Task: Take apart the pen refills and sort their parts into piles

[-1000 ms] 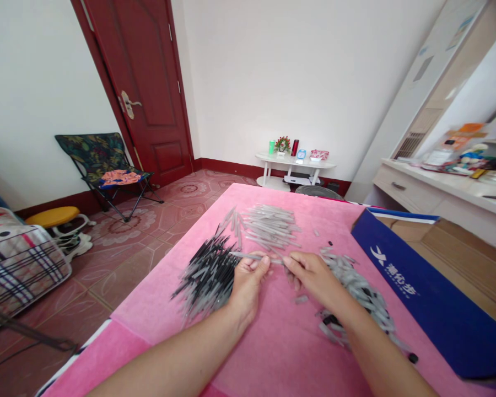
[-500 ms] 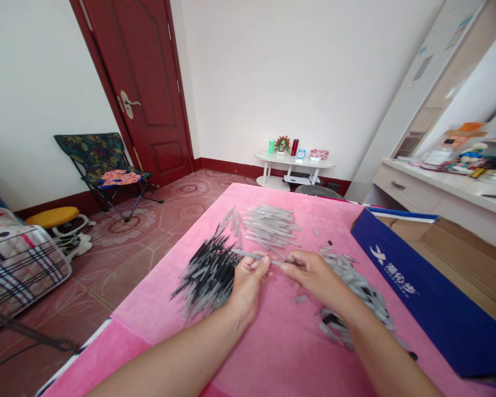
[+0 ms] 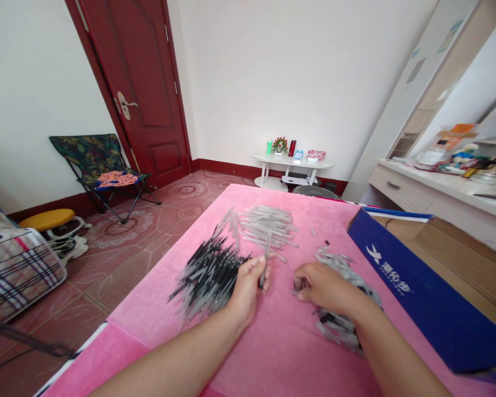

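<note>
Above the middle of the pink cloth (image 3: 281,353), had one slim grey pen-like stick (image 3: 266,259) pinched in the left hand (image 3: 247,281), thumb and fingers snug around the lower, darker end, pale end pointing up and away. Had the right hand (image 3: 324,284) well apart from that, fingers curled down beside the heap of short grey cap-like pieces (image 3: 339,331); honestly couldn't tell about anything caught between those fingertips. Would call this mid-handling: one stick in grip, other hand at the small pieces. For the next move, would want a steady left pinch and a careful one-piece grip on the right, given such a jumble.

Tried counting: two hands, one held stick, one heap of black-and-grey sticks (image 3: 215,270) beside the left hand, one heap of pale grey sticks (image 3: 268,223) farther back. Gave up on numbers inside the heaps, too much overlap. Spotted one small black piece (image 3: 327,242) lying loose. Farther out, counted one blue cardboard box (image 3: 438,314) on the right, one leaf-print folding chair (image 3: 85,154) and one yellow stool (image 3: 47,219) on the left.
</note>
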`<state>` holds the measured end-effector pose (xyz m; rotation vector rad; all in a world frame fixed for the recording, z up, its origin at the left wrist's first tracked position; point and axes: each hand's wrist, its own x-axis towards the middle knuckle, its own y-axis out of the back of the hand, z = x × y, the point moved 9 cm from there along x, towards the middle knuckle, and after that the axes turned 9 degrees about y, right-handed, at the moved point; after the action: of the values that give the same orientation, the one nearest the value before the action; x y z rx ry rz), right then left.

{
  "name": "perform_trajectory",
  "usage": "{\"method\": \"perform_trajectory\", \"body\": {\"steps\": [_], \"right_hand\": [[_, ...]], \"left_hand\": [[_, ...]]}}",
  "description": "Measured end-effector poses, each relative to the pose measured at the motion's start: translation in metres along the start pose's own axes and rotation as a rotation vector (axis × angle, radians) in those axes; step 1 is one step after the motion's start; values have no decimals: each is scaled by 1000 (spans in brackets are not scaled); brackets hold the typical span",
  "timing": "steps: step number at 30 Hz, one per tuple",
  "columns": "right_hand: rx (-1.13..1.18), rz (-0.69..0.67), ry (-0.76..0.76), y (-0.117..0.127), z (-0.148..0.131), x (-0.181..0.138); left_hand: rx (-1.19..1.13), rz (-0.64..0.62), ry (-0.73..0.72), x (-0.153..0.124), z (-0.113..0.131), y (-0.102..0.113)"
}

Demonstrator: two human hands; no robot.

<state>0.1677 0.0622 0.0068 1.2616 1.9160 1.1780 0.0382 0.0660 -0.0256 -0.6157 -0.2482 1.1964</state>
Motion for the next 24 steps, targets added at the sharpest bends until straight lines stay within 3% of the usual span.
{"method": "perform_trajectory", "body": {"steps": [7, 12, 24], "right_hand": [[487, 325, -101, 47, 32, -6], [561, 472, -128, 68, 36, -16], [531, 358, -48, 66, 20, -14]], "left_hand": [[195, -30, 1, -4, 0, -9], [257, -17, 20, -5, -3, -8], [307, -24, 2, -8, -1, -12]]}}
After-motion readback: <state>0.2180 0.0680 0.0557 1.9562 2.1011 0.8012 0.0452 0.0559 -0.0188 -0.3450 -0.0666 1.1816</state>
